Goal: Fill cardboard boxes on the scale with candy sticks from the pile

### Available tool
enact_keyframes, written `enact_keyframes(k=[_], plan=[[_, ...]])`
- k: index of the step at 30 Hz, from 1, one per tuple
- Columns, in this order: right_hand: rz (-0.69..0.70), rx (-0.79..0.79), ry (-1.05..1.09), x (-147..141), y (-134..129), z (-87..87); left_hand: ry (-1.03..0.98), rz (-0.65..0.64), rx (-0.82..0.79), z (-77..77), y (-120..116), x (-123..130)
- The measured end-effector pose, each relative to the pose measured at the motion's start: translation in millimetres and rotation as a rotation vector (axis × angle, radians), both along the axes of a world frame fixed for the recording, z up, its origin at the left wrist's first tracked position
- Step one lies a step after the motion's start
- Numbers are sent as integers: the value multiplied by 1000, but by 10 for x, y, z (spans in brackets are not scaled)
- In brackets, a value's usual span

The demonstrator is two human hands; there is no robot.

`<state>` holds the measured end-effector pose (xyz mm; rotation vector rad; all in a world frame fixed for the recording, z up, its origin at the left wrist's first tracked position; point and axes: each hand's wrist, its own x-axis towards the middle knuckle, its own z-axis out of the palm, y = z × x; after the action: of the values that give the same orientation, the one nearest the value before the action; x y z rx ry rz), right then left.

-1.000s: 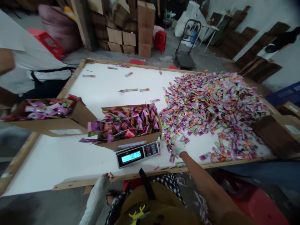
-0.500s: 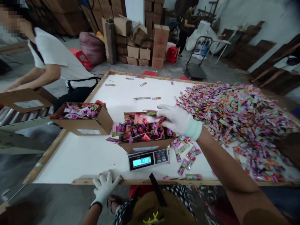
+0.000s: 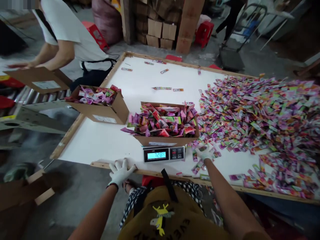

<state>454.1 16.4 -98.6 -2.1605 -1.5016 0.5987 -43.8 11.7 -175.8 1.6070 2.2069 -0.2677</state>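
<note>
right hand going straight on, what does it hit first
The right hand likely meets the cardboard box on the scale, near its right corner, past loose packets; depth is unclear.

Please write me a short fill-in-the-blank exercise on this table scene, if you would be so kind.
The left hand wears a ____ glove and rests on the table's wooden edge.
The right hand is just right of the digital scale, whose display glows ____.
The flat box in the co-worker's hands is made of ____.

Missing words: white; blue; cardboard.
</note>
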Motion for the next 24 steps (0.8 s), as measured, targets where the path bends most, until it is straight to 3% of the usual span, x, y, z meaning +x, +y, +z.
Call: enact_keyframes(k=[3, 6, 9, 12, 17, 20, 24], plan=[[-134, -191, -48, -94, -40, -272, 22, 4, 10, 43, -2, 28], [-105, -307, -36, 3, 38, -325, 10, 4, 8, 93, 1, 45], [-60, -373, -14, 191, 73, -161, -9, -2, 12, 106, 4, 31], [-9, -384, 9, 296, 15, 164, -32, -19, 43, 78, 14, 1], [122, -242, 92, 51, -188, 680, -67, -26, 93, 81, 58, 17], [144, -157, 158, -165, -284, 783, -75, -9, 105, 144, 72, 57], [1, -128, 214, -145, -264, 673, -65, -69, 83, 160, 61, 50]])
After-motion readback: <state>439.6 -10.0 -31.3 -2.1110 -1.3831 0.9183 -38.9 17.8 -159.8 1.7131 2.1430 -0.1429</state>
